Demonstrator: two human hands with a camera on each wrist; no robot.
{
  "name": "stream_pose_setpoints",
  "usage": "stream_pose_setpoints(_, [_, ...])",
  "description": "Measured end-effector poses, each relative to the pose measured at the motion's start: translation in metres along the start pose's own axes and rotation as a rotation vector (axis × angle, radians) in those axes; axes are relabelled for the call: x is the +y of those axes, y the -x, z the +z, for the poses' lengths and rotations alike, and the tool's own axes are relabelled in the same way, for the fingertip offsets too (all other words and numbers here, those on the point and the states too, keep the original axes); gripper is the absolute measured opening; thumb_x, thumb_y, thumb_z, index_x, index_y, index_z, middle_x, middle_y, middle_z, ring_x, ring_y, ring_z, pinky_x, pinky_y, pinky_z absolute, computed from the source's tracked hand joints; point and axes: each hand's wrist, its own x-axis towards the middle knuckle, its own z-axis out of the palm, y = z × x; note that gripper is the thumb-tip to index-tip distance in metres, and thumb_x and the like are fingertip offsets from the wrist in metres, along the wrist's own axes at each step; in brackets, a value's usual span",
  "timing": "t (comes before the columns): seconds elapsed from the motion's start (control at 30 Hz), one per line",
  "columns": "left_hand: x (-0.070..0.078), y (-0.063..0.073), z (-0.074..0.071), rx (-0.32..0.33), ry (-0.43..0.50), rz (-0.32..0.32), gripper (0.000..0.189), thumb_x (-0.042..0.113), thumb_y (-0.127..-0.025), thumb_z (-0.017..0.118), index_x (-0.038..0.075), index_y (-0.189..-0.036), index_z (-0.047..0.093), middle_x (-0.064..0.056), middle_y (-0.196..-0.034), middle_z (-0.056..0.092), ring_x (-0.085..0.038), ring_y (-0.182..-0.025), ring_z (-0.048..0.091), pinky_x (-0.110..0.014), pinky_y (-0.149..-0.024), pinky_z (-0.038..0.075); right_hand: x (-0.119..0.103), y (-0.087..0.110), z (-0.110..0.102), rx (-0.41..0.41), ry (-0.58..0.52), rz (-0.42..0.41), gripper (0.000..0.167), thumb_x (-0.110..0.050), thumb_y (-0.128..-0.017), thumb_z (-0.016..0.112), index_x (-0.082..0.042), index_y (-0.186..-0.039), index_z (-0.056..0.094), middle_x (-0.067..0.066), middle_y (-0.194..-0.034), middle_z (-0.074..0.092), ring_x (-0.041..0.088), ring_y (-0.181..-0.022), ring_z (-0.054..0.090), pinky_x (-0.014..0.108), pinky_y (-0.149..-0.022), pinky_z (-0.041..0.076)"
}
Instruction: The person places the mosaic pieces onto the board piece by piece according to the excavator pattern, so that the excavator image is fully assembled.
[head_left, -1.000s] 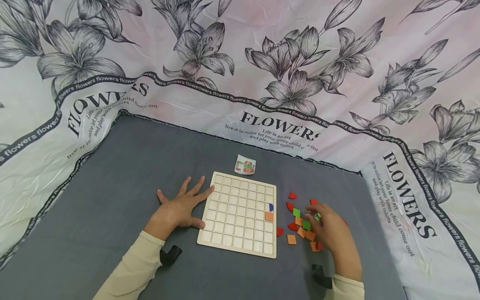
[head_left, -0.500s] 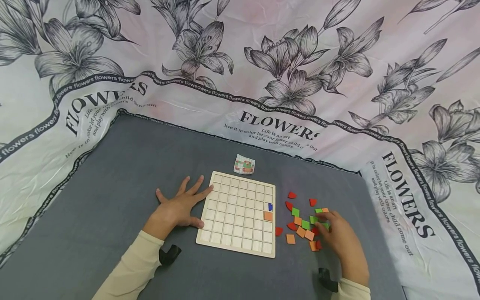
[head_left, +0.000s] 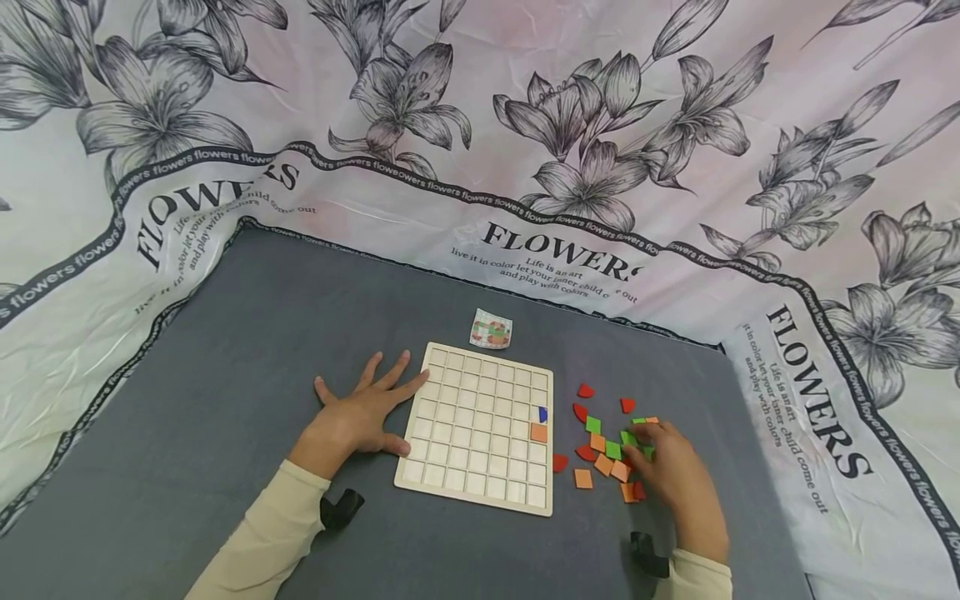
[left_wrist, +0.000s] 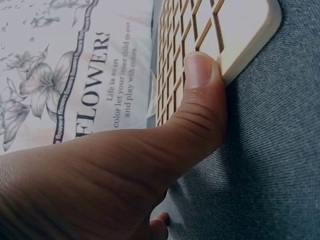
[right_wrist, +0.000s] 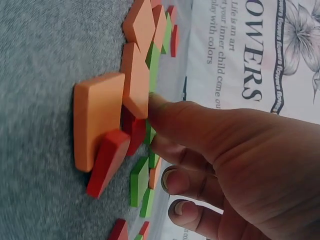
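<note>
Your right hand [head_left: 671, 475] sits low and right of centre in the head view, its fingers curled down into the pile of tiles [head_left: 611, 446]; the right wrist view shows a fingertip [right_wrist: 159, 106] pressed against the orange and green pieces, but whether it actually pinches one you cannot tell from these pictures. The tiles, red, orange and green, lie scattered on the grey cloth [head_left: 262, 333] just right of the wooden grid board [head_left: 472, 433], some overlapping. Your left hand [head_left: 360, 417] lies flat with fingers spread on the cloth at the board's left edge, holding nothing; the left wrist view shows the thumb [left_wrist: 200, 100] pushed against the board's corner. On the board, a blue piece [head_left: 542, 413] and an orange square [head_left: 538, 432] fill two cells in the right-hand column. A small pattern card [head_left: 491, 329] lies just above the board's top edge. Flower-printed fabric [head_left: 525, 125] fills the upper part of the frame.
</note>
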Motion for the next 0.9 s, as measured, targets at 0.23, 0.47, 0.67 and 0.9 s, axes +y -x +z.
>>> stream_pose_setpoints(0.23, [-0.002, 0.001, 0.001, 0.001, 0.001, 0.001, 0.109, 0.045, -0.079, 0.089, 0.032, -0.169, 0.029, -0.002, -0.179, 0.008, -0.039, -0.164, 0.000, -0.098, -0.098, -0.003, -0.005, -0.005, 0.002, 0.008, -0.028, -0.012, 0.038, -0.011, -0.097, 0.072, 0.003, -0.132, 0.067, 0.022, -0.122, 0.064, 0.035, -0.103, 0.065, 0.057, -0.085, 0.057])
stream_pose_setpoints(0.47, [-0.001, 0.000, 0.000, 0.002, 0.007, 0.003, 0.109, 0.044, -0.080, 0.090, 0.031, -0.169, 0.029, -0.002, -0.179, 0.008, -0.039, -0.164, -0.001, -0.097, -0.099, -0.004, -0.018, -0.010, -0.001, 0.028, -0.046, -0.055, 0.041, -0.008, -0.097, 0.070, 0.006, -0.134, 0.061, 0.023, -0.124, 0.062, 0.030, -0.096, 0.062, 0.048, -0.079, 0.055])
stream_pose_setpoints(0.67, [-0.001, -0.002, 0.000, 0.004, 0.004, 0.000, 0.109, 0.043, -0.079, 0.090, 0.031, -0.169, 0.029, -0.002, -0.179, 0.007, -0.039, -0.164, -0.001, -0.097, -0.099, -0.004, -0.052, -0.020, -0.005, 0.055, -0.060, -0.177, 0.038, -0.006, -0.097, 0.072, 0.002, -0.133, 0.064, 0.020, -0.126, 0.062, 0.024, -0.085, 0.057, 0.041, -0.071, 0.052])
stream_pose_setpoints(0.9, [-0.002, 0.000, 0.002, 0.006, 0.013, 0.002, 0.109, 0.044, -0.079, 0.090, 0.031, -0.169, 0.030, -0.002, -0.179, 0.008, -0.039, -0.164, -0.001, -0.097, -0.098, -0.005, -0.096, -0.030, 0.006, 0.029, -0.080, -0.313, 0.034, -0.006, -0.097, 0.076, -0.005, -0.130, 0.066, 0.010, -0.123, 0.062, 0.020, -0.083, 0.060, 0.033, -0.069, 0.053])
